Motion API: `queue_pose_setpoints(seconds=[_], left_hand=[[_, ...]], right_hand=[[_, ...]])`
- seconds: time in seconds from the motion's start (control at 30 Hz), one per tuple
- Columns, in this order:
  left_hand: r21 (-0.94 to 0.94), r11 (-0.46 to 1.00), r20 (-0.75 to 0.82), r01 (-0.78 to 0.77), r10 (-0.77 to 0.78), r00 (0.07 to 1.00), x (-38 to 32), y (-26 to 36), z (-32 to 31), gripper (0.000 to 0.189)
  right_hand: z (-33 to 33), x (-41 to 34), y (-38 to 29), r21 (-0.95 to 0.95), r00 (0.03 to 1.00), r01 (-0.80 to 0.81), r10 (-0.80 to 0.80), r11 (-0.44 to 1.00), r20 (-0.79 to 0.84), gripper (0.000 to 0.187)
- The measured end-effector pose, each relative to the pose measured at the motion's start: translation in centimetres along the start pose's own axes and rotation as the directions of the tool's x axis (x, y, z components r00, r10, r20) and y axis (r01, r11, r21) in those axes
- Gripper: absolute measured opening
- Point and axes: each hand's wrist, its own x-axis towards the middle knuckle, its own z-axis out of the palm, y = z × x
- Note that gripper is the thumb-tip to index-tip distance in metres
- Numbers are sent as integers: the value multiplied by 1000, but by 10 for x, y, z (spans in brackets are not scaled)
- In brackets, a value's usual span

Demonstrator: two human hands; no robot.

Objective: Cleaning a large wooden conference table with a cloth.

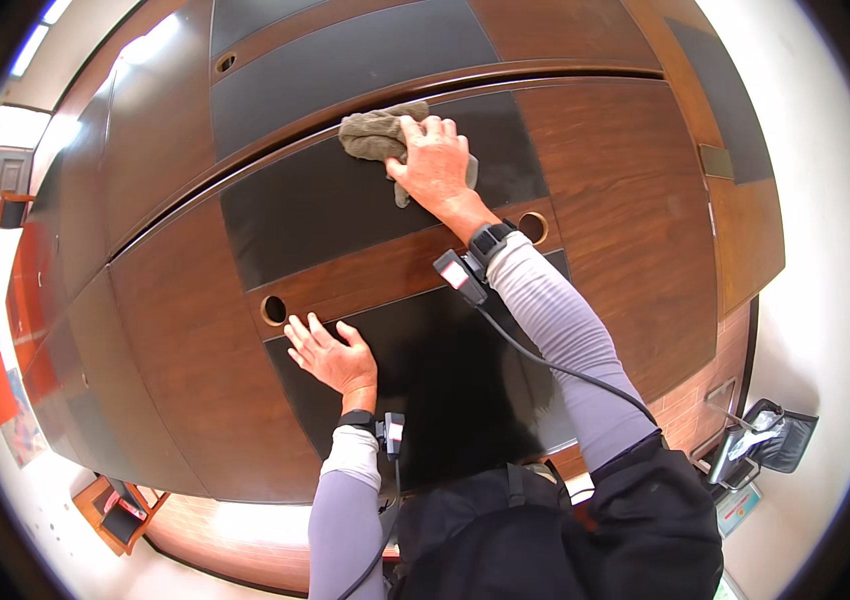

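My right hand (434, 161) presses on a crumpled grey-brown cloth (376, 135), which lies on a black inset panel (305, 217) of a large brown wooden table (177, 315). Part of the cloth shows beyond the fingers and part beside the palm. Nearer to me, my left hand (331, 354) rests on the tabletop with its fingers spread and holds nothing. Its fingertips are just right of and below a round cable hole (273, 310). A second round hole (533, 227) lies beside my right wrist. Straps with small cabled devices are around both wrists.
A dark gap (282, 154) runs across between table sections. Far left stands a wooden chair (14, 210), and another chair (121, 521) is at the lower left. On the right, a black seat (785, 442) carries crumpled white material. Black cables hang along both my arms.
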Motion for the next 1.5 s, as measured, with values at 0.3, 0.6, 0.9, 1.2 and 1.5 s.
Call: queue_pose_setpoints(seconds=[0.3, 0.6, 0.9, 1.2, 1.5], left_hand=[[5, 1000, -8, 3, -3, 1000, 3, -6, 2, 48], [-4, 1000, -40, -3, 3, 999, 6, -3, 4, 47], [19, 1000, -68, 3, -2, 998, 6, -2, 10, 47], [-22, 1000, -87, 12, -14, 996, 12, 1, 13, 48], [-38, 999, -85, 26, -29, 996, 10, 2, 11, 47]], right_hand=[[-23, 38, 76, -71, 993, -118, 120, 991, 21, 51], [-86, 0, 163, -162, 922, -376, 386, 913, 34, 60], [-144, -177, 135, -123, 883, -464, 470, 877, 23, 61], [-212, -349, 100, -179, 815, -556, 575, 812, 77, 64], [-224, -390, 86, -55, 822, -567, 569, 822, 18, 61]])
